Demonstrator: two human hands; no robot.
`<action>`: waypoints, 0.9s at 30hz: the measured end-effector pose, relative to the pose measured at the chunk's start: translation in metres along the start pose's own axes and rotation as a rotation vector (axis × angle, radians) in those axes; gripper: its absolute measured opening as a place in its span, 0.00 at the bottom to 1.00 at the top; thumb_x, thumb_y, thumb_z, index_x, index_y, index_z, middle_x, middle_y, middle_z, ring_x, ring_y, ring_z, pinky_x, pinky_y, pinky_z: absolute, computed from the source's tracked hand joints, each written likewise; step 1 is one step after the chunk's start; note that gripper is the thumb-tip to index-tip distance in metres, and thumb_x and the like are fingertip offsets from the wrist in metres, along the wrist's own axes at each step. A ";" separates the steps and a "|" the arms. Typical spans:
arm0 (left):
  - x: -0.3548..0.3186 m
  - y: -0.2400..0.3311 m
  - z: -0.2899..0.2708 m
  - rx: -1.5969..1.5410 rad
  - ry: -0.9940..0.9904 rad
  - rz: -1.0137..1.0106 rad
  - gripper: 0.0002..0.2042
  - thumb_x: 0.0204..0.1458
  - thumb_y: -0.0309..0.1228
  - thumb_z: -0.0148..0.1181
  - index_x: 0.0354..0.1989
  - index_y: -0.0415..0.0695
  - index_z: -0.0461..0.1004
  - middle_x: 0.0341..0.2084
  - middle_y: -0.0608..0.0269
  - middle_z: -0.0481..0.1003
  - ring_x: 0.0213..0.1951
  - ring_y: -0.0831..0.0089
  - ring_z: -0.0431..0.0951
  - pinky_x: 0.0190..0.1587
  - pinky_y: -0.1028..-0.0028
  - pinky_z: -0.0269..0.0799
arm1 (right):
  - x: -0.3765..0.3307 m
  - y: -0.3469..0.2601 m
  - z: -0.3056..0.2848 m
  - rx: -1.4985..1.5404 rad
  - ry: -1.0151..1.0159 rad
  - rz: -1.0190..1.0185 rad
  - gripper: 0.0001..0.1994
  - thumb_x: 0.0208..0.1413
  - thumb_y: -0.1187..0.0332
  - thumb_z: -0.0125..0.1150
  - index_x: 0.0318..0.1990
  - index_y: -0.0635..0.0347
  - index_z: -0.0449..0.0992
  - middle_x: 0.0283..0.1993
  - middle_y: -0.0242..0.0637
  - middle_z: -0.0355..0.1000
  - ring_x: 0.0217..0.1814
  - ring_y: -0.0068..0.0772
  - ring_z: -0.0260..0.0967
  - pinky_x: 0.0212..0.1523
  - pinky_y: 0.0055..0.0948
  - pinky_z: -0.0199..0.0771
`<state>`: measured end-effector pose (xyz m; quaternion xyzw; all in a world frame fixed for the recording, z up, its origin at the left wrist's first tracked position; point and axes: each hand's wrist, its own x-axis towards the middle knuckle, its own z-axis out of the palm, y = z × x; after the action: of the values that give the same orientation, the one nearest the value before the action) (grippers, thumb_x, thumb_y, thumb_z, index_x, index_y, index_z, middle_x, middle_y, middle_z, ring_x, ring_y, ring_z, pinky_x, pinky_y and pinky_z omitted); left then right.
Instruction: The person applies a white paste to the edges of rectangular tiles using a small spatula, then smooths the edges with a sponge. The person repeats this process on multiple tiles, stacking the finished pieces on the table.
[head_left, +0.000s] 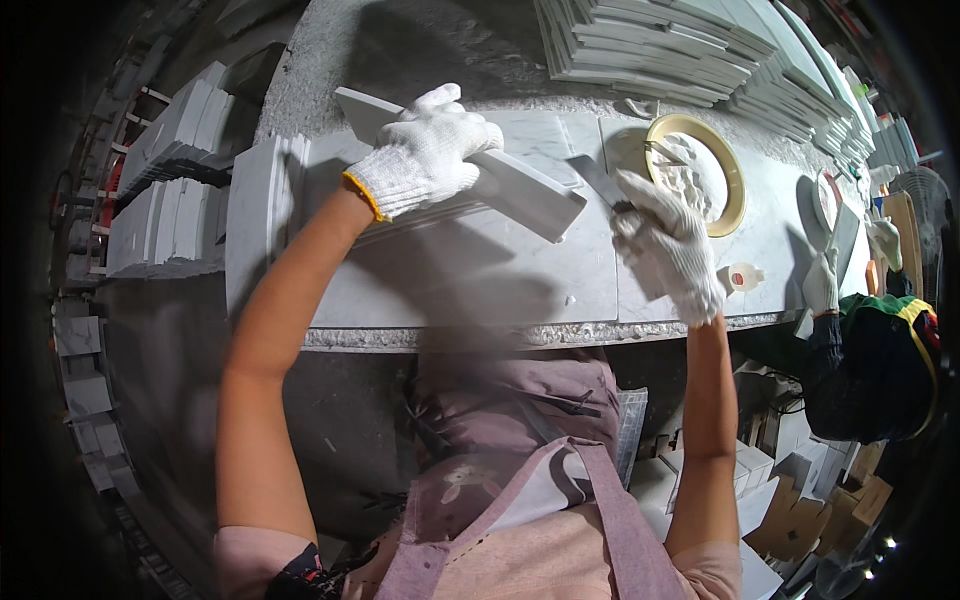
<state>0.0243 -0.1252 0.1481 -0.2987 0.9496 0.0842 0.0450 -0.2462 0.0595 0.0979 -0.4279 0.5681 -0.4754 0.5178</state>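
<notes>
My left hand (430, 155), in a white knit glove with a yellow cuff, is closed over a long white marble tile (530, 195). The tile is tilted above the grey-veined slabs (560, 285) on the bench. To its right, my gloved right hand (680, 250) grips a putty knife (598, 183). The flat blade points toward the tile's right end, with a gap between them. Just beyond that hand is a cream-coloured round rim (736, 190) with white paste (690, 185) inside it. A small pale cap-like piece (743, 277) lies beside my right wrist.
Tile stacks stand at the back (640, 60) and at the left (170, 225). Upright tiles (265, 220) are at the bench's left end. At the far right another person (870, 365) in gloves works at the same bench. Cardboard boxes (790, 520) are below right.
</notes>
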 end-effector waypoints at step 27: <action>-0.006 -0.019 0.041 0.069 0.422 0.150 0.15 0.40 0.30 0.67 0.39 0.60 0.83 0.41 0.67 0.79 0.52 0.55 0.75 0.54 0.57 0.77 | 0.044 -0.029 0.009 -0.311 -0.218 0.053 0.17 0.69 0.77 0.60 0.62 0.51 0.83 0.42 0.31 0.81 0.37 0.18 0.76 0.39 0.21 0.81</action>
<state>0.0417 -0.1290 0.1061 -0.2363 0.9598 -0.0097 -0.1510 -0.2420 0.0105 0.1180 -0.5364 0.5864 -0.3190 0.5164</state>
